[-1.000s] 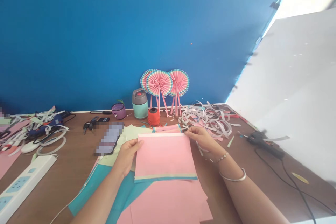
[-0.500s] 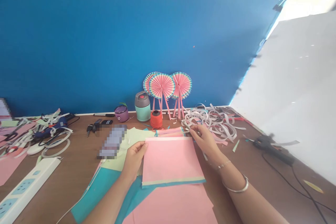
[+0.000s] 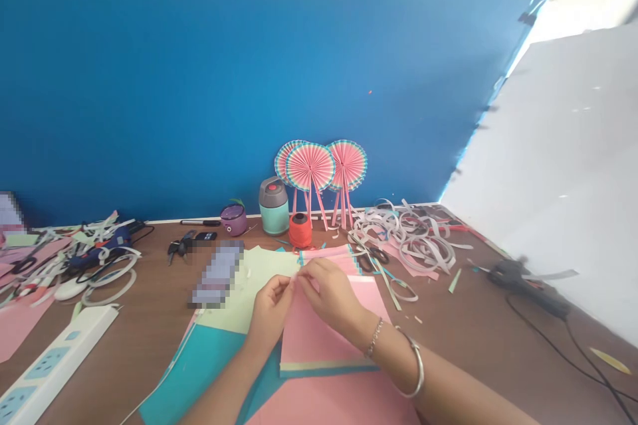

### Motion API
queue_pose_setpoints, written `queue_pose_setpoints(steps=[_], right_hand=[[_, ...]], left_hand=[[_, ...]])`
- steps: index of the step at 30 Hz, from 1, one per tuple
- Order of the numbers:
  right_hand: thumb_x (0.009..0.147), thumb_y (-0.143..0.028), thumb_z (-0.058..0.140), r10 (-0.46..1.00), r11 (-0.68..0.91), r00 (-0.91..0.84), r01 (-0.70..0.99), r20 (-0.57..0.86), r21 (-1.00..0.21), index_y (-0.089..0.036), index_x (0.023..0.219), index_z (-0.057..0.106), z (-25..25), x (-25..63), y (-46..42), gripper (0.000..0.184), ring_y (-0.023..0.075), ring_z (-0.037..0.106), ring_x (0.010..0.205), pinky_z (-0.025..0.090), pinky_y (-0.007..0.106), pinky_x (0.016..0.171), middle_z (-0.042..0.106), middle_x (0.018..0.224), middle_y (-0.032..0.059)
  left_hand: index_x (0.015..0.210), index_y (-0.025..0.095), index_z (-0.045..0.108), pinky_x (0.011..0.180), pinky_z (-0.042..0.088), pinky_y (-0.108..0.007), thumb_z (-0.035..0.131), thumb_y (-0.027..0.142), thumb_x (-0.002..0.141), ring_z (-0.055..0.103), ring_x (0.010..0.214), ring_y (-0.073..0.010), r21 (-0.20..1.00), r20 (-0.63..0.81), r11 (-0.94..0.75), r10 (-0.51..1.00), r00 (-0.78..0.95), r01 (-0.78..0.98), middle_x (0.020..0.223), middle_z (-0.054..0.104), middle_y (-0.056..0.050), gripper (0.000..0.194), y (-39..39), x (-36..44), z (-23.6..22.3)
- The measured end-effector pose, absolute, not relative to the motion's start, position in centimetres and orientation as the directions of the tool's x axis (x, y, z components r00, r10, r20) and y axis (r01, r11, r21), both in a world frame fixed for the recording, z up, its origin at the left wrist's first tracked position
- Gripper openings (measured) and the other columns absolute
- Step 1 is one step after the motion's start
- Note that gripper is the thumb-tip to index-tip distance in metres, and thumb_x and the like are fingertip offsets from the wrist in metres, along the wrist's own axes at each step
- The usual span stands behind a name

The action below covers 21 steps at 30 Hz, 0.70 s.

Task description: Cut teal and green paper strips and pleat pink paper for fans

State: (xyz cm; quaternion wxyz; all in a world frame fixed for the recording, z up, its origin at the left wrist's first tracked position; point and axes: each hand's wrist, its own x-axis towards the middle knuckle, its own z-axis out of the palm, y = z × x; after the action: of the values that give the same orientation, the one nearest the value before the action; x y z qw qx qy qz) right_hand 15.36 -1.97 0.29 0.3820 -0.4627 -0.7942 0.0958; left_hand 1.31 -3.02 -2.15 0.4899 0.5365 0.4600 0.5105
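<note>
A pink paper sheet lies in front of me, with cream and blue bands along its near edge and a whitish strip along its far edge. At its far left corner, my left hand pinches the paper between thumb and fingers. My right hand reaches across the sheet, its fingertips pinched together against the same corner; what lies between them is hidden. Just beyond the sheet is a pleated pink paper piece with blue edging. Scissors with dark handles rest on the table to its right.
Pink fans stand by the blue panel, near a teal flask and a red spool. Curled white strips are heaped at right, beside a glue gun. A power strip and a phone are at left.
My right hand has left the scissors on the table and moved left to the sheet's far left corner. My left hand stays at that corner. The sheet sits slightly nearer and further right.
</note>
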Motion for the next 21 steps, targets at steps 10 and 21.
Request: queue_pose_setpoints(steps=[10, 21], right_hand=[[0.079, -0.008, 0.05, 0.798, 0.547, -0.279, 0.709, 0.535, -0.445, -0.018, 0.075, 0.06, -0.6, 14.3, -1.8, 0.015, 0.0183, 0.055, 0.07, 0.041, 0.028, 0.062, 0.062, 0.072, 0.0047], [0.08, -0.008, 0.049, 0.776, 0.6, -0.347, 0.665, 0.527, -0.445, -0.019, 0.074, 0.06, -1.0, 14.7, -1.5, 0.017, 0.0165, 0.053, 0.07, 0.041, 0.026, 0.061, 0.06, 0.073, 0.0036]], left_hand=[[0.075, 0.018, 0.053, 0.06, 0.041, -0.022, 0.048, 0.034, 0.082, 0.053, 0.065, -0.0142, 0.961, 0.188, -0.192, 0.981, 0.041, 0.198, 0.068, 0.058, 0.0, 0.018, -3.2, 1.1, -2.4], [0.075, 0.018, 0.054, 0.054, 0.039, -0.02, 0.045, 0.03, 0.084, 0.052, 0.06, -0.0121, 0.913, 0.261, -0.268, 0.963, 0.063, 0.307, 0.066, 0.056, 0.002, 0.017, -3.4, 0.9, -2.4]])
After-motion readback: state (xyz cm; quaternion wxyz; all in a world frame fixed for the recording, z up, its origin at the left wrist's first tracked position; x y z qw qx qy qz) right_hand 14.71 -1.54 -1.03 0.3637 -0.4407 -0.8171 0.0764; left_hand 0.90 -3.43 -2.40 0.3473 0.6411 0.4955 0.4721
